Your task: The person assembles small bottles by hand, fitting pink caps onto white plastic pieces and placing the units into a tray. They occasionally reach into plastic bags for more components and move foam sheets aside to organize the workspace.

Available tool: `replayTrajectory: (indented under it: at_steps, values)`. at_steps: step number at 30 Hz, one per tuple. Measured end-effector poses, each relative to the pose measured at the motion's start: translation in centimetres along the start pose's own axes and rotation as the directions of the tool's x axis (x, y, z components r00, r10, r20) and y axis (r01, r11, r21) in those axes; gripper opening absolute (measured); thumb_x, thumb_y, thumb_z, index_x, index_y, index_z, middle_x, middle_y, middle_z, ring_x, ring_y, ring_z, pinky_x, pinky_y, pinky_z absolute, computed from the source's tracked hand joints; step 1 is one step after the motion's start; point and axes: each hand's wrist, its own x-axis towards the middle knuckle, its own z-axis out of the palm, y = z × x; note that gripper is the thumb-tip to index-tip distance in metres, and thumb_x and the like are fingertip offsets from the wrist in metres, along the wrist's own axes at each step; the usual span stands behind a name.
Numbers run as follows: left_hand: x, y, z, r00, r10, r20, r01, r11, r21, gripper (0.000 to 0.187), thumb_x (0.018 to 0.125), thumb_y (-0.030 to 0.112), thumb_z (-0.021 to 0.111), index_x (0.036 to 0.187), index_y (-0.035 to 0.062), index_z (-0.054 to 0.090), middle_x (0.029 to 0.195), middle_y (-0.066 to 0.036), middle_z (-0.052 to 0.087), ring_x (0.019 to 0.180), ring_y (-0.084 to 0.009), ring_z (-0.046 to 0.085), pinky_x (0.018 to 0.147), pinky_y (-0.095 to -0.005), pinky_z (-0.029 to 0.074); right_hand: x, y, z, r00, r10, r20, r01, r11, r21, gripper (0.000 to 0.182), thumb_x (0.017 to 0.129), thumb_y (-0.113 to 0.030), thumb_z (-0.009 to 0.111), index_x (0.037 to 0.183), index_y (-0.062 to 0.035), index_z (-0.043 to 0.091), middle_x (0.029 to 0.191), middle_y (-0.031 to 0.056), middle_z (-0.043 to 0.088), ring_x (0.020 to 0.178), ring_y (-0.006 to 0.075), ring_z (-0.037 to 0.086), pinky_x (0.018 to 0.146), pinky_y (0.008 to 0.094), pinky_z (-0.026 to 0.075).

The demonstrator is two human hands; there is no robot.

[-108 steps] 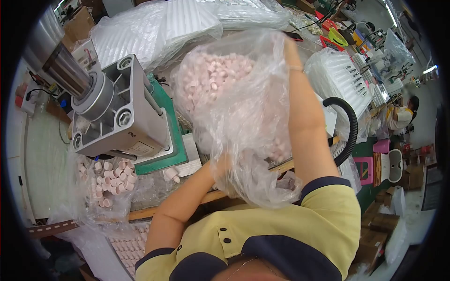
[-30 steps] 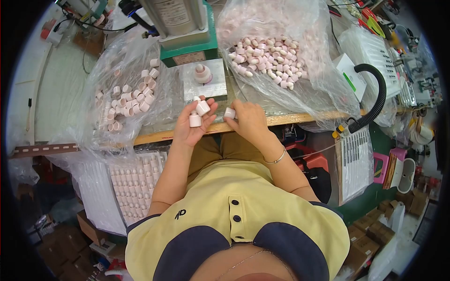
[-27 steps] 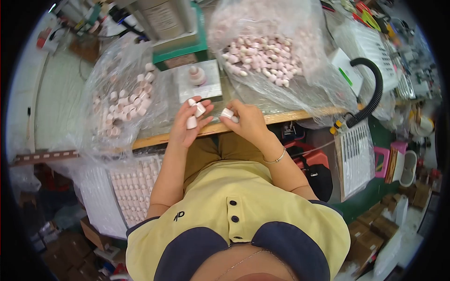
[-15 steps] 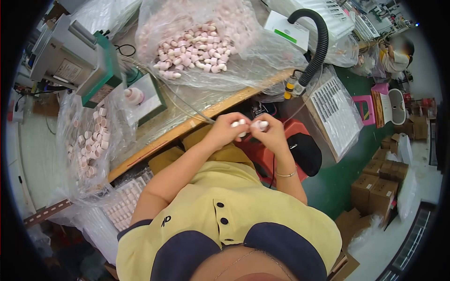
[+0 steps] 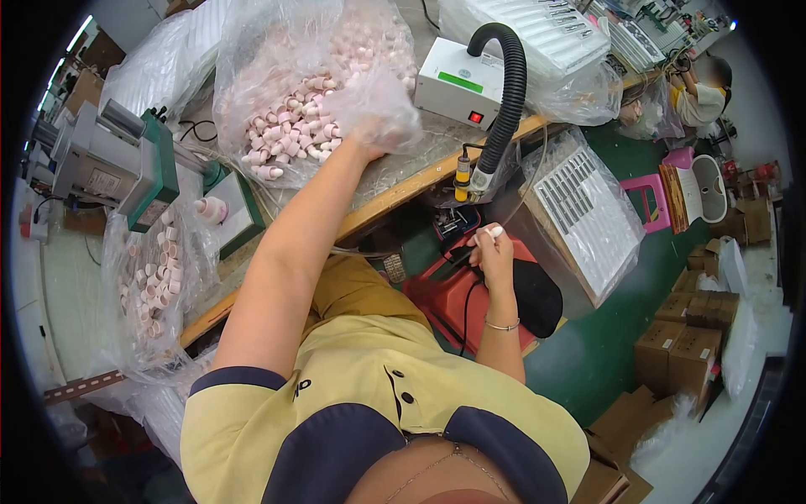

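My left hand [image 5: 382,139] is over the near right side of a clear plastic bag [image 5: 277,50], with plastic film across it. Its fingers are hidden by the film and blur. Beside it in the bag lies a heap of pink dropper caps [image 5: 294,122] with white rubber bulbs. Above the red stool, my right hand [image 5: 494,252] is closed with its fingers curled round a dropper cap [image 5: 495,232], whose white bulb sticks out at the top.
A press machine [image 5: 151,168] with a green frame stands left. Pink rings [image 5: 151,286] lie in another plastic bag. A white box [image 5: 457,80] and black hose [image 5: 508,101] are right of the heap. A red stool [image 5: 437,294] holds a black cushion [image 5: 537,298]. A person sits far right.
My hands have parted. The left one has gone from the table's front edge up to the bag, while the right has moved slightly down and right with a dropper cap.
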Motion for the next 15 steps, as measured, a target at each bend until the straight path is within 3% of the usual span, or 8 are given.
replayTrajectory:
  at_steps: [2,5,6,8,10,12,13,15]
  values:
    - [0.1,0.4,-1.2,0.952,0.138,0.272,-0.127,0.990,-0.058,0.033,0.085,0.014,0.059,0.116,0.0037,0.054,0.095,-0.013,0.061,0.081,-0.0237,0.061,0.065,-0.0385,0.053,0.7,0.1,1.0,0.997,-0.022,0.075,0.025,0.999,-0.034,0.008,0.083,-0.010,0.057,0.087,-0.0052,0.051,0.066,0.0008,0.055,0.047,0.0072,0.052,0.040,0.0202,0.040]
    - [-1.4,-0.6,-0.4,0.959,0.282,0.036,-0.265,0.838,0.478,0.032,0.084,0.012,0.059,0.114,0.0026,0.054,0.091,-0.012,0.063,0.074,-0.0200,0.062,0.059,-0.0340,0.052,2.2,1.2,2.7,0.968,-0.032,0.247,0.076,0.983,-0.170,0.008,0.082,-0.011,0.057,0.085,-0.0032,0.055,0.068,0.0031,0.057,0.049,0.0081,0.052,0.044,0.0218,0.042]
    - [-2.9,-0.6,0.0,0.958,0.285,0.029,-0.264,0.838,0.477,0.032,0.084,0.012,0.059,0.114,0.0026,0.054,0.091,-0.012,0.063,0.074,-0.0200,0.062,0.059,-0.0340,0.052,2.5,1.4,3.3,0.969,0.040,0.243,0.003,0.985,-0.172,0.014,0.085,-0.015,0.058,0.079,-0.0026,0.055,0.066,0.0032,0.057,0.049,0.0085,0.052,0.046,0.0228,0.041]
    - [-7.2,-0.7,1.4,0.983,0.158,0.092,-0.146,0.375,0.915,0.032,0.083,0.012,0.058,0.112,0.0003,0.055,0.085,-0.010,0.065,0.067,-0.0154,0.061,0.051,-0.0291,0.050,2.6,0.6,3.8,0.968,0.085,0.238,-0.046,0.986,-0.162,0.017,0.087,-0.018,0.058,0.078,-0.0031,0.055,0.065,0.0031,0.057,0.050,0.0082,0.052,0.046,0.0226,0.040]
    - [-11.8,-2.6,1.3,0.922,0.368,0.118,-0.288,0.451,0.845,0.027,0.080,0.011,0.061,0.107,0.0044,0.057,0.076,-0.009,0.064,0.063,-0.0133,0.062,0.047,-0.0272,0.050,2.5,0.9,4.1,0.974,0.126,0.190,-0.119,0.992,-0.045,0.024,0.090,-0.020,0.058,0.072,-0.0047,0.054,0.064,0.0019,0.057,0.054,0.0068,0.051,0.046,0.0217,0.037]
    - [-15.3,-5.3,1.8,0.913,0.387,0.130,-0.327,0.502,0.801,0.029,0.081,0.009,0.060,0.109,0.0057,0.056,0.078,-0.008,0.065,0.065,-0.0124,0.062,0.050,-0.0264,0.051,2.1,1.7,4.5,0.994,-0.050,0.095,0.043,0.996,0.078,0.021,0.092,-0.018,0.057,0.076,-0.0055,0.052,0.062,0.0001,0.055,0.052,0.0039,0.046,0.045,0.0195,0.033]
    - [-16.1,-6.7,2.1,0.952,0.264,0.157,-0.290,0.604,0.743,0.023,0.081,0.006,0.060,0.104,0.0045,0.058,0.080,-0.007,0.065,0.066,-0.0125,0.063,0.053,-0.0254,0.052,1.7,1.3,4.3,0.996,-0.057,0.068,0.049,0.993,0.108,0.019,0.092,-0.017,0.056,0.077,-0.0056,0.052,0.062,-0.0004,0.054,0.052,0.0034,0.045,0.045,0.0189,0.032]
    - [-15.3,-9.9,2.5,0.941,0.139,0.308,-0.337,0.452,0.826,0.014,0.083,0.009,0.061,0.095,0.0028,0.061,0.083,-0.006,0.066,0.073,-0.0108,0.063,0.058,-0.0238,0.052,1.2,1.1,3.5,0.997,-0.031,0.069,0.024,0.995,0.101,0.017,0.093,-0.018,0.055,0.080,-0.0066,0.052,0.062,-0.0015,0.054,0.050,0.0021,0.041,0.042,0.0188,0.029]
